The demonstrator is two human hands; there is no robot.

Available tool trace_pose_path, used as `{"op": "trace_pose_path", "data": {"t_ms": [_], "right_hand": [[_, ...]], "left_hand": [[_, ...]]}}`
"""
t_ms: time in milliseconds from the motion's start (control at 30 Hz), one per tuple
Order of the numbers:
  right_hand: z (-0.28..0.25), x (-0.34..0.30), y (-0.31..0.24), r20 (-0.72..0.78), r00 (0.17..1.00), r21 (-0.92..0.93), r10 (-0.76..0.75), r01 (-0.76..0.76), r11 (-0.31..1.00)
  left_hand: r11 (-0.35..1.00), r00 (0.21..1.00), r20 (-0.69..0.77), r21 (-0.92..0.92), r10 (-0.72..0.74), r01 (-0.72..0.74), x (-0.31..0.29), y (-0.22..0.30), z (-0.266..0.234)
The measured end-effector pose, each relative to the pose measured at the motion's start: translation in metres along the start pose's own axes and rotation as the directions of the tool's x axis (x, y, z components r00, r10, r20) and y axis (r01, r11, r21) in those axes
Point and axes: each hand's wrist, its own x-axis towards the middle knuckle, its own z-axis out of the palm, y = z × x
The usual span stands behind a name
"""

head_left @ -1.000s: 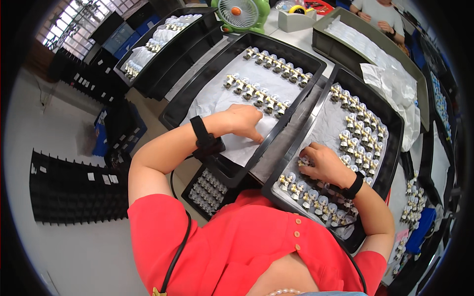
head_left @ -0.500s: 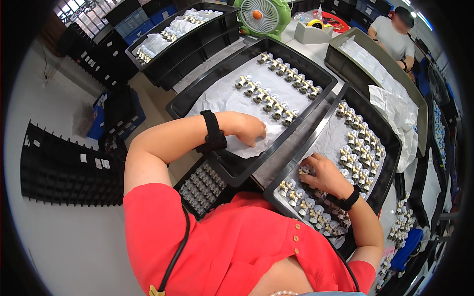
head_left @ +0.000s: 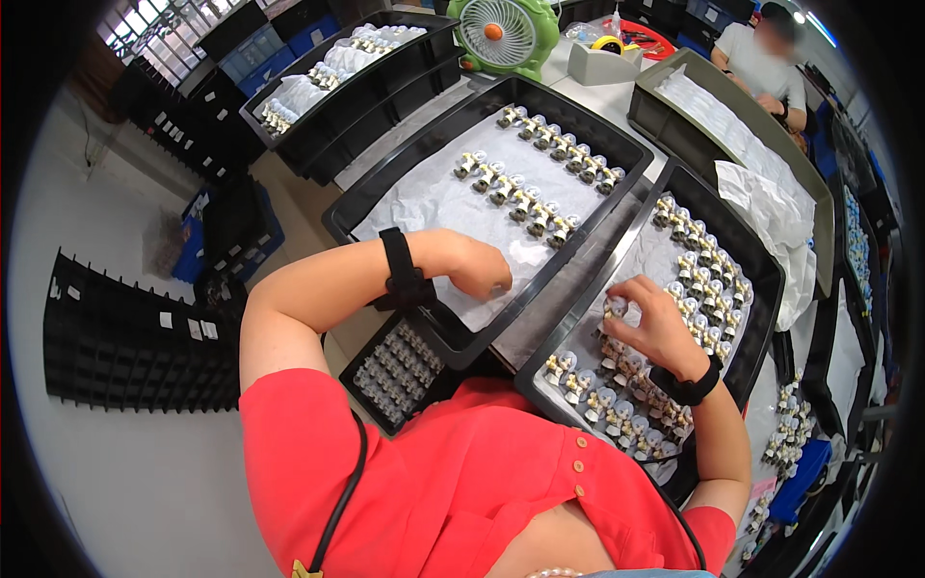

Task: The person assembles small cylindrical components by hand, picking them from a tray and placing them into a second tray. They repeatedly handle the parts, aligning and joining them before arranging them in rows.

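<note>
My right hand (head_left: 657, 328) pinches a small figurine (head_left: 615, 307) with a clear round top, above the right black tray (head_left: 568, 332). Rows of like figurines (head_left: 624, 424), with white and yellow bodies and dark bases, stand on paper in that tray. In the left black tray (head_left: 624, 143), my left hand (head_left: 479, 270) is low over the white paper lining (head_left: 414, 207). Its fingers are curled together, and whatever they hold, if anything, is hidden. Two rows of figurines (head_left: 520, 200) stand on the paper beyond it.
A green fan (head_left: 503, 37) stands behind the trays. Stacked black bins (head_left: 376, 111) are at the back left, and an olive bin (head_left: 819, 226) with white paper (head_left: 761, 207) is at the right. Below my left forearm is another filled tray (head_left: 395, 371). A person (head_left: 761, 67) sits at the far right.
My right hand has lifted slightly up and to the right, raising a figurine out of its row. My left hand has shifted slightly left, still low over the paper.
</note>
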Motion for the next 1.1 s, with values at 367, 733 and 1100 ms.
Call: {"op": "trace_pose_path", "data": {"t_ms": [367,733,1100], "right_hand": [[-0.014,-0.002,-0.005,-0.482,0.871,0.476,-0.096,0.353,0.805],[-0.021,-0.002,0.004,-0.447,0.893,0.294,-0.051,0.201,0.934],[-0.008,0.000,0.006,-0.486,0.867,0.179,-0.114,0.226,0.958]], "left_hand": [[0.446,0.670,-0.740,-0.584,0.051,-0.679,-0.004,0.088,-0.049],[0.168,0.716,-0.692,-0.720,-0.094,-0.673,0.050,0.093,-0.043],[-0.150,0.763,-0.646,-0.752,-0.027,-0.642,0.056,0.084,-0.042]]}}
